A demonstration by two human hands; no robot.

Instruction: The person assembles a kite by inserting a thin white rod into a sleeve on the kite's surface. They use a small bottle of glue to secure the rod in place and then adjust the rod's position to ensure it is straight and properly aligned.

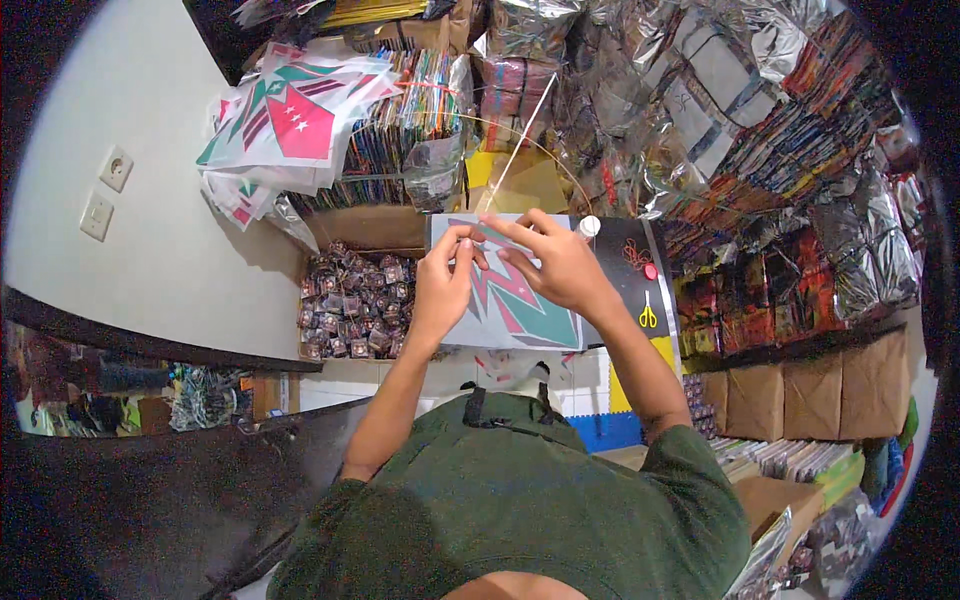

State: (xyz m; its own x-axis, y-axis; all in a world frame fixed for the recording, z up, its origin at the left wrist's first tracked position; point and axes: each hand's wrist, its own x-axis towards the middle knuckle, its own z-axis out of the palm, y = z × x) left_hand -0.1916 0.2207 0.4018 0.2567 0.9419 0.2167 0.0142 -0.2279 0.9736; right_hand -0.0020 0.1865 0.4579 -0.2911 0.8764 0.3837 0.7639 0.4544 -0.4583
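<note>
Both hands meet above a printed sheet (540,315) with pink, green and grey shapes, lying on a dark board. My left hand (445,280) has its thumb and fingers drawn together; what they pinch is too small to make out. My right hand (560,265) reaches in from the other side, fingers bent and index fingertip close to the left fingers. A thin white stick (522,140) slants up and away from the right fingertips, which seem to grip its lower end. Yellow scissors (648,312), a red round lid (651,271) and reddish string (635,252) lie to the right.
A white round-topped container (589,227) stands beyond my right hand. At left sits a box of small wrapped items (355,305), with printed flags (300,115) piled behind. Bagged stacks (770,150) crowd the back and right; brown packages (810,395) stand at lower right.
</note>
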